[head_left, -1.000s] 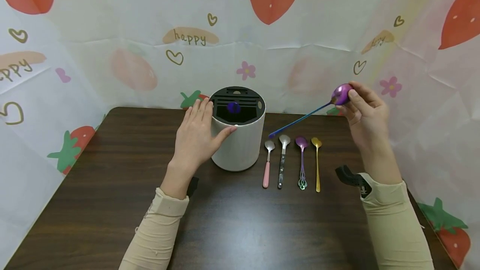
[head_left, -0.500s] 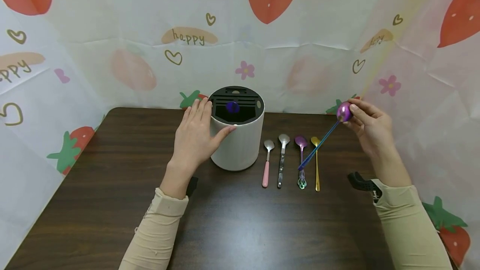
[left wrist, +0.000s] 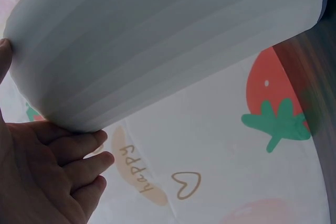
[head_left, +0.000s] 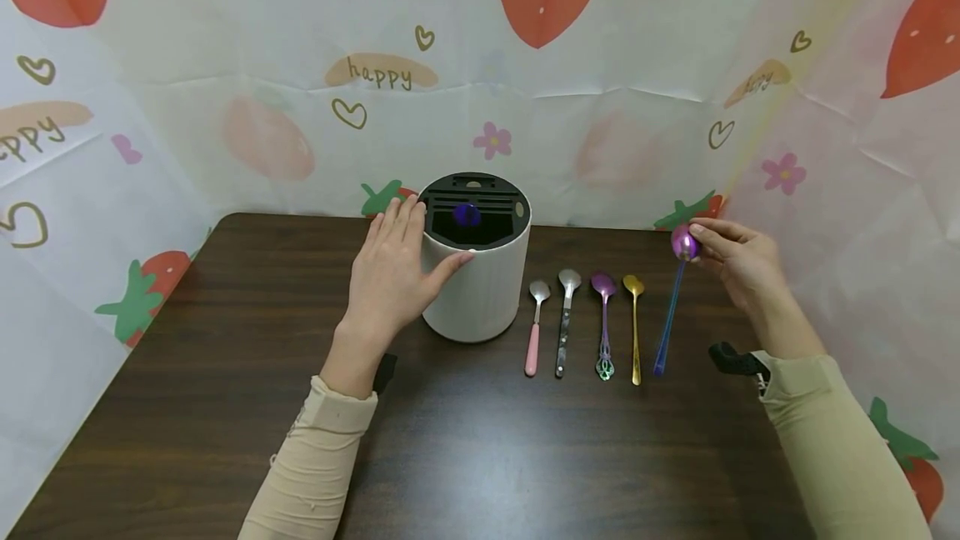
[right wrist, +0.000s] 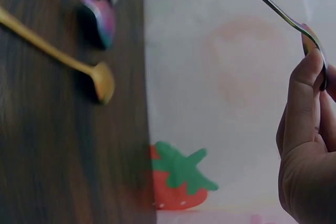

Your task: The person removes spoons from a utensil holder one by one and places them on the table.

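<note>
My right hand pinches a purple spoon by its bowl, between thumb and fingers. Its thin blue handle points down toward the table, right of the gold spoon; whether the tip touches the wood I cannot tell. In the right wrist view the held spoon slants up and left from the fingers. My left hand rests against the side and rim of a white round utensil holder with a black slotted top. The left wrist view shows relaxed fingers touching the holder's ribbed wall.
Left of the gold spoon lie a purple spoon with an ornate handle, a spoon with a dark patterned handle and a pink-handled spoon, in a row. A printed cloth hangs behind the dark wooden table.
My right hand has moved down and slightly right with the purple spoon. The spoon's handle has swung from pointing left to pointing down. My left hand and the holder stay put.
</note>
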`<state>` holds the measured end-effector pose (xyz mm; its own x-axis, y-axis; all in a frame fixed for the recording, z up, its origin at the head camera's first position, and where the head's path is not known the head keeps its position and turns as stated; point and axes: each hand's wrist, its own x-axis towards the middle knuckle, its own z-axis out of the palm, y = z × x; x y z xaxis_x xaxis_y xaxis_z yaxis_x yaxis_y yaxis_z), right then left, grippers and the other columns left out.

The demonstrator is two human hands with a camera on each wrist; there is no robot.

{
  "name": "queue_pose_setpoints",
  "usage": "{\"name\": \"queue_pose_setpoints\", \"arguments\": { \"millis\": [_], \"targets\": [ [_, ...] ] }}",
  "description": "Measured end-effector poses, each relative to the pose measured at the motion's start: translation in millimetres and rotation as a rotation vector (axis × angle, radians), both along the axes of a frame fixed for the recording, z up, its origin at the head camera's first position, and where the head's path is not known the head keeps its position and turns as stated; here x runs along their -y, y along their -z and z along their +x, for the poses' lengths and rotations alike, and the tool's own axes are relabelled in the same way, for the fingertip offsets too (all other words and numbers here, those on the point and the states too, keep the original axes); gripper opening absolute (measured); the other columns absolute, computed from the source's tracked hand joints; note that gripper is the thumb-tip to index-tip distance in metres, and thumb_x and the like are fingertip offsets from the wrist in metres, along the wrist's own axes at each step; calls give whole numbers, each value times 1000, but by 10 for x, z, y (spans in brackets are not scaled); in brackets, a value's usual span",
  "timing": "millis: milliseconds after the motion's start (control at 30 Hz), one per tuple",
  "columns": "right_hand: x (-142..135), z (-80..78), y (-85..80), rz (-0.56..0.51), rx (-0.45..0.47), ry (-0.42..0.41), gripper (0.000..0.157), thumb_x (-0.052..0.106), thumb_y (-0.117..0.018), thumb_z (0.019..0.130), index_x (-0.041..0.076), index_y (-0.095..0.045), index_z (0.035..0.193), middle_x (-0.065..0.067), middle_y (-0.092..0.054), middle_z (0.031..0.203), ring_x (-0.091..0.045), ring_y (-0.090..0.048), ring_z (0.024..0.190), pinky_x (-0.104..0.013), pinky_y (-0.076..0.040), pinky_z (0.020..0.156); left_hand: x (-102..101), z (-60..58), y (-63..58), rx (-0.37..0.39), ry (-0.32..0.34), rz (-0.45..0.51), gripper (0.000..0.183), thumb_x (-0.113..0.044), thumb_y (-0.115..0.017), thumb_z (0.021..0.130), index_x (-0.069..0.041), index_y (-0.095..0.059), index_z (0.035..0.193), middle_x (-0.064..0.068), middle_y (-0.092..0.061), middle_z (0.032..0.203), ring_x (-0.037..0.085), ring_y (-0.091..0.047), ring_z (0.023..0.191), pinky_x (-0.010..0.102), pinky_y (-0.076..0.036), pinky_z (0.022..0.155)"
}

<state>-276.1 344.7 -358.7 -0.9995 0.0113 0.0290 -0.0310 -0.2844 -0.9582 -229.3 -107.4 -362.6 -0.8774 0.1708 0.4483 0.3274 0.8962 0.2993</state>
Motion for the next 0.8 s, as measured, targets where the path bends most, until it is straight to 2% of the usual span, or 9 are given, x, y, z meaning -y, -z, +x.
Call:
{"name": "queue_pose_setpoints", "arguments": {
  "millis": [300,533,800],
  "targets": [
    [-163,-221,204,175,121,-33,18,5,-69,100,13,-83,93,3,-78,88,-8,-72,77,-21,-60,67,20,-8,2,-7,-5,7,97,-69,-58,96,2,-38,158,19,-38,164,36,-26,156,48,-16,129],
    [-286,-369,371,205,196,-63,27,4,-65,102,17,-83,87,4,-78,86,-7,-72,76,-21,-60,68,23,-13,4,7,1,10,97,-69,-57,96,2,-35,159,18,-34,166,35,-23,157,47,-14,130],
    [-352,-462,534,221,289,-75,24,6,-68,101,19,-82,85,4,-77,84,-6,-73,76,-20,-60,68,22,9,2,23,0,7,98,-70,-56,96,1,-34,160,18,-33,167,34,-21,158,46,-12,130]
  ]
}}
